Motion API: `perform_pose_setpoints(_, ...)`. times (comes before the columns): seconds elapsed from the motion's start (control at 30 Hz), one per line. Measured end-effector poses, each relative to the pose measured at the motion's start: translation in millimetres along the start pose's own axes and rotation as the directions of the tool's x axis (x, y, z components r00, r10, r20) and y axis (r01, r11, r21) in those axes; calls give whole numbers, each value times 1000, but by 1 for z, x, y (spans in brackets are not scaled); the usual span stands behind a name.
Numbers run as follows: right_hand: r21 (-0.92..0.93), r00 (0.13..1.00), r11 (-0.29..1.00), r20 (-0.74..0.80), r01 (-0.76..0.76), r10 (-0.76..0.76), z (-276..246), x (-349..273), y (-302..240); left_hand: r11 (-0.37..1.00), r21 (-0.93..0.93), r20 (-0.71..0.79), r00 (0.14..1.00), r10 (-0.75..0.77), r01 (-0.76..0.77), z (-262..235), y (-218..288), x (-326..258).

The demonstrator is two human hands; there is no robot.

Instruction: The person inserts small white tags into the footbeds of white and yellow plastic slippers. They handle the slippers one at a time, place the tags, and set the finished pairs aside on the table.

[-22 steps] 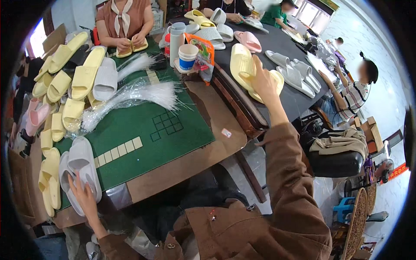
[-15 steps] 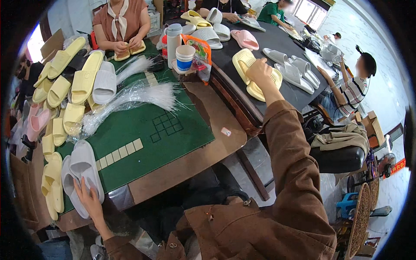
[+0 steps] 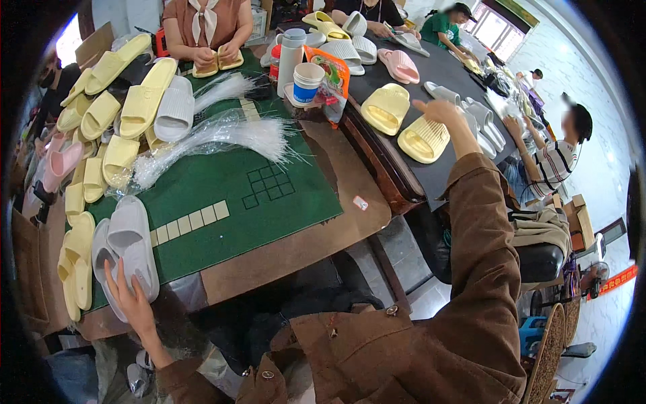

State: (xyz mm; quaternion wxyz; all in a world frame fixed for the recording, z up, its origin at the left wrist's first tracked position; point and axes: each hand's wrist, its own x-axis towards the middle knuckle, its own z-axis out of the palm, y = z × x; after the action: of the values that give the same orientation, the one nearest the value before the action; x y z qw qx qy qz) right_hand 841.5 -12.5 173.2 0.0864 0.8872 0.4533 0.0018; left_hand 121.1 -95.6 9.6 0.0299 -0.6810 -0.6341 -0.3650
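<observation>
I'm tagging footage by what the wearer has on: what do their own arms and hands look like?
The right sleeve and left sleeve are long, loose and plain brown, matching the jacket; the right one ends in a wide cuff. The right hand and left hand wear no gloves.

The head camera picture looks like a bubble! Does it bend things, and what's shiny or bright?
In the head view, black corners surround a rounded picture and the white wall curves along its top edge; in that view, the window at top right glows pale and the clear plastic wrap glints; there too, the grey slippers by the left hand look fairly clear.
</observation>
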Motion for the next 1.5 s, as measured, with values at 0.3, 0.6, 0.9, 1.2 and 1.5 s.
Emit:
perform_pose_setpoints(0.3, 285, 928, 885, -64, 369, -366, 16, 16, 1, 998, -56, -34, 999, -18, 16, -9, 40, 5)
perform_pose_setpoints(0.6, 844, 793, 535, 304, 33, -529, 16, -26, -8, 986, -164, -60, 998, -11, 1, -12, 74, -6)
perform_pose_setpoints(0.9, 885, 604, 45, 353, -463, -715, 43, -226, -159, 961, -264, -45, 996, 76, -85, -16, 121, -23)
perform_pose_setpoints(1.2, 958, 393, 134, 229, -255, -890, 68, -267, -246, 910, -412, 121, 987, 101, -43, 1, 145, -46)
perform_pose_setpoints(1.5, 506, 603, 460, -157, 730, -783, 89, -204, -230, 963, -268, 153, 985, 73, -30, 51, 142, -30)
